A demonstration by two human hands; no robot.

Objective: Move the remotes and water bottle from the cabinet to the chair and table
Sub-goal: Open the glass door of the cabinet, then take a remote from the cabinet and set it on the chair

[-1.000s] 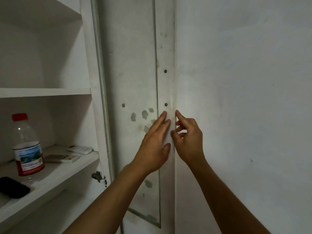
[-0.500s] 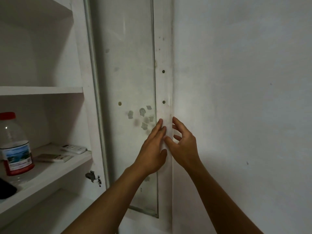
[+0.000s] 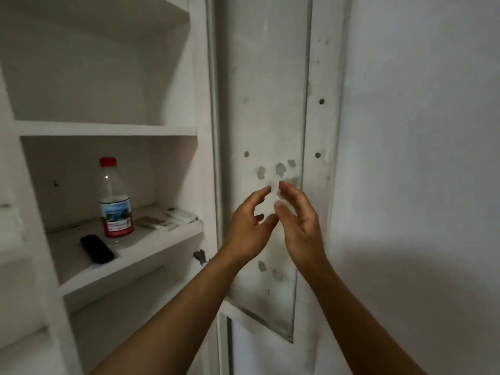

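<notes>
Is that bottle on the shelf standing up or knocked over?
Upright: the water bottle stands on the cabinet shelf, red cap on top.

Views: I have one, head-worn, wide-angle.
Facing: forward, slightly down, at the open cabinet door and the wall.
Nearness: close; my forearms reach in from the lower edge.
Left part: cabinet shelf.
Shared ground: none I can compare; single view.
</notes>
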